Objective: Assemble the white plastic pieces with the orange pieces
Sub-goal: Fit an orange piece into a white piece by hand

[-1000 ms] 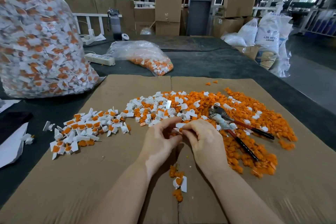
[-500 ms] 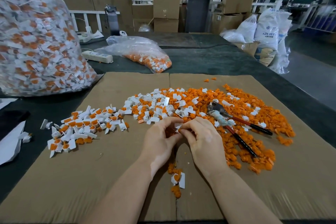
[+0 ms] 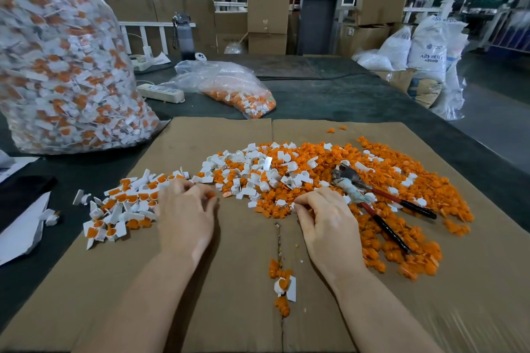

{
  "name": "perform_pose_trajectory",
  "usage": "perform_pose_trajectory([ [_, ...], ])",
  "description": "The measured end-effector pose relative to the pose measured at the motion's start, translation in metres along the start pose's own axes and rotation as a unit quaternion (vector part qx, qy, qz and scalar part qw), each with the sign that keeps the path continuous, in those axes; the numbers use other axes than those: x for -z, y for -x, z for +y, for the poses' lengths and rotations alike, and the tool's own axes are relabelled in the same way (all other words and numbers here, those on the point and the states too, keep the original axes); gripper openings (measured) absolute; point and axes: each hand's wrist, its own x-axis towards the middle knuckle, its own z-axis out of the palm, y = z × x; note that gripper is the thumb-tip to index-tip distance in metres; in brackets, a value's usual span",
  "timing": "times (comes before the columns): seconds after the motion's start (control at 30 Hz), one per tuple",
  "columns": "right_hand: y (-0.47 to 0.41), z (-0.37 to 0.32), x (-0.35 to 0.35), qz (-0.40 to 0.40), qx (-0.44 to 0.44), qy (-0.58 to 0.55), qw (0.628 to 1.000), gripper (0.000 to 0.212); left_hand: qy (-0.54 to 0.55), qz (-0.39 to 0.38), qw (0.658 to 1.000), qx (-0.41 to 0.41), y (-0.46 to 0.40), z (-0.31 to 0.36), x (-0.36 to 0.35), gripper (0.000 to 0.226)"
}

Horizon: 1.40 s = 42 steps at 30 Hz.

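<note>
Judging by how the parts lie, we are partway through a long run. Our left hand (image 3: 186,210) rests at the edge of the finished pile (image 3: 120,206), white tabs with orange caps seated in them, spread over the left of the cardboard sheet (image 3: 200,281); its fingers are curled and an orange piece (image 3: 210,195) shows at the fingertips, seemingly pinched. Our right hand (image 3: 327,221) reaches into the loose heap (image 3: 315,178) of unjoined white pieces and orange pieces across the middle and right, thumb and forefinger pinching a small white piece (image 3: 293,206).

Done so far: that modest pile, one assembled piece (image 3: 285,286) lying near us, and, as we judge, the big clear bag (image 3: 63,66) of joined parts on the left. Left to do: the loose heap, far larger than the pile, mostly orange. Red-handled pliers (image 3: 378,203) lie on it beside our right hand.
</note>
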Motion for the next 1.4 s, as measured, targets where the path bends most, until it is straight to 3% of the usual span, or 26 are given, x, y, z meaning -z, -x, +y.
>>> perform_pose_trajectory([
  [0.2, 0.001, 0.001, -0.002, -0.007, 0.006, 0.025, 1.0, 0.006, -0.038, 0.034, 0.998, 0.035, -0.003, -0.005, 0.004, 0.026],
  [0.3, 0.001, 0.002, -0.004, -0.014, 0.006, 0.032, 0.999, 0.006, 0.01, 0.043, 0.999, -0.03, 0.001, 0.005, -0.003, 0.022],
  [0.4, 0.001, 0.002, -0.005, -0.022, 0.012, 0.041, 0.999, 0.008, 0.065, -0.004, 0.995, -0.078, 0.003, 0.016, -0.01, 0.018],
  [0.6, 0.0, -0.004, -0.005, -0.079, 0.085, 0.126, 0.985, 0.042, 0.111, -0.058, 0.988, -0.085, 0.008, 0.035, -0.024, 0.025],
  [0.73, -0.002, -0.006, -0.006, -0.081, 0.09, 0.149, 0.981, 0.026, 0.147, -0.058, 0.986, -0.061, 0.007, 0.042, -0.026, 0.022],
  [1.0, -0.001, -0.006, -0.007, -0.076, 0.058, 0.134, 0.986, 0.026, 0.151, -0.051, 0.987, -0.017, -0.001, 0.041, -0.03, 0.019],
  [1.27, 0.0, -0.004, -0.008, -0.097, 0.022, 0.099, 0.99, 0.02, 0.143, -0.062, 0.988, 0.01, -0.004, 0.045, -0.034, 0.037],
  [1.4, 0.001, -0.003, -0.009, -0.128, 0.006, 0.105, 0.986, 0.011, 0.162, -0.063, 0.985, 0.008, -0.002, 0.044, -0.035, 0.024],
])
